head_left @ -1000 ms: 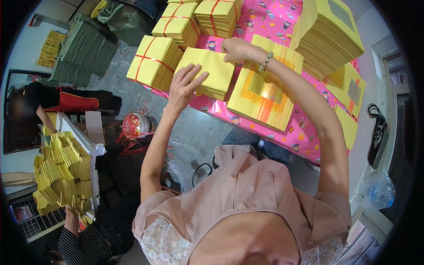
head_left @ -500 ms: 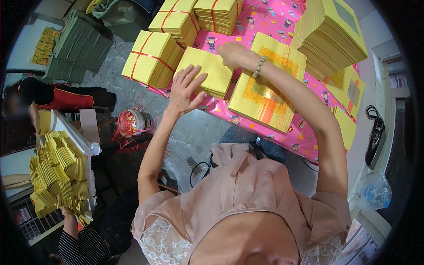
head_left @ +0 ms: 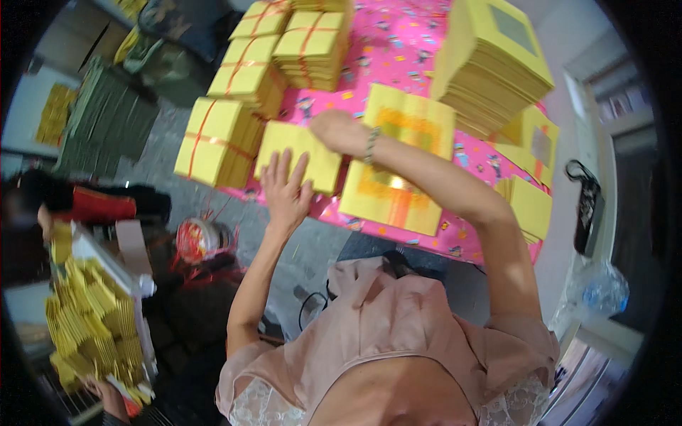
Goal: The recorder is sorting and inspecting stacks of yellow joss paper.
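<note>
A short stack of small yellow paper sheets (head_left: 277, 137) lies on a pink patterned tablecloth (head_left: 383, 42). My left hand (head_left: 285, 200) rests on its near part with fingers spread and palm down. By its far right corner, my right hand (head_left: 338, 133) is curled closed and blurred; whatever it holds, if anything, is hidden. Just right of the small stack lies a wider stack of yellow paper with an orange and gold print (head_left: 376, 192), and my right forearm crosses above it. A yellow bundle tied with red ribbon (head_left: 206, 145) stands directly left of the small stack.
More tied bundles (head_left: 245, 71) stand at the far left of the table. A tall yellow stack (head_left: 469, 85) rises at the far right, with loose sheets (head_left: 529, 206) nearer. Left of the table are a bucket of red ribbon (head_left: 202, 240) and people handling folded yellow paper (head_left: 92, 305).
The whole view has shifted, so the table appears lower and further left. My left hand stays on the small stack; my right hand stays curled by its far right corner.
</note>
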Available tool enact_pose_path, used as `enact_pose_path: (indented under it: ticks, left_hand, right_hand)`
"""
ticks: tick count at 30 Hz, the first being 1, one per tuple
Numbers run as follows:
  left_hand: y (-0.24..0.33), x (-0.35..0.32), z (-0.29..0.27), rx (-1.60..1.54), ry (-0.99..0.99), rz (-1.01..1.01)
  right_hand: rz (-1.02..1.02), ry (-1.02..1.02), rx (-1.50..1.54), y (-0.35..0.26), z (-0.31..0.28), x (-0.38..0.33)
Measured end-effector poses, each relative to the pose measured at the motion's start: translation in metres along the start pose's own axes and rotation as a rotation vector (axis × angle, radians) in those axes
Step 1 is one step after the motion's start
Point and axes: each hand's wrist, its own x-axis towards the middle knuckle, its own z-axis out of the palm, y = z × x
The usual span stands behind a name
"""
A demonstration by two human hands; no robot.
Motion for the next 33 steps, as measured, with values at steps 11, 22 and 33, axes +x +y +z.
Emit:
enact_pose_path:
  ticks: [11,22,33]
  left_hand:
    - [0.016,0.051,-0.05,-0.031,-0.247,-0.001]
    - [0.095,0.171,-0.049,-0.615,-0.214,0.01]
    - [0.199,0.26,0.053,-1.257,-0.69,-0.532]
  right_hand:
    - [0.005,0.577,0.388,-0.001,-0.079,-0.14]
    - [0.562,0.96,0.68,0.112,-0.06,-0.32]
    - [0.633,0.97,0.333,0.199,-0.045,-0.308]
